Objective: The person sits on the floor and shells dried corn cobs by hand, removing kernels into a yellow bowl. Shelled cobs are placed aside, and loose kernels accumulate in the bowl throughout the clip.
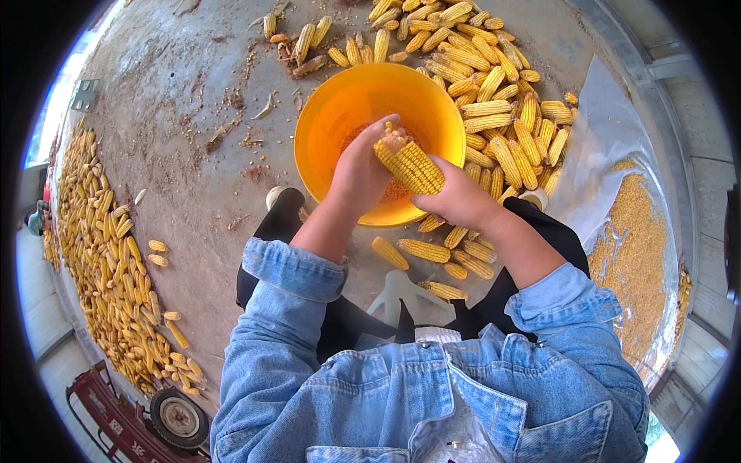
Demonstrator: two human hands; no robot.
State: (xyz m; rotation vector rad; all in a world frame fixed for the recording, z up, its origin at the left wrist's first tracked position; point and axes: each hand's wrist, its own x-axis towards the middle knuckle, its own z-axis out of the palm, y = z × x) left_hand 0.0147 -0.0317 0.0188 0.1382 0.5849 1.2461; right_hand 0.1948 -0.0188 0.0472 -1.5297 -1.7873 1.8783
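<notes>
An ear of corn (pixel 412 168) is held at a slant over a yellow plastic bucket (pixel 324 110). Its far end is stripped of kernels, with a few loose ones there, while full yellow rows cover the rest. My right hand (pixel 460 194) grips the near, lower end. At the far end, my left hand (pixel 366 163) wraps the ear from the left, its thumb by the bared part; most of its fingers are hidden. Loose kernels (pixel 395 191) lie in the bottom of the bucket, which stands between my feet.
A heap of corn ears (pixel 492 87) lies beyond and right of the bucket. Several ears (pixel 425 250) sit nearer me. Kernels (pixel 628 260) cover plastic sheeting (pixel 599 127) at right. A long corn pile (pixel 110 260) and a red cart's wheel (pixel 179 418) are left.
</notes>
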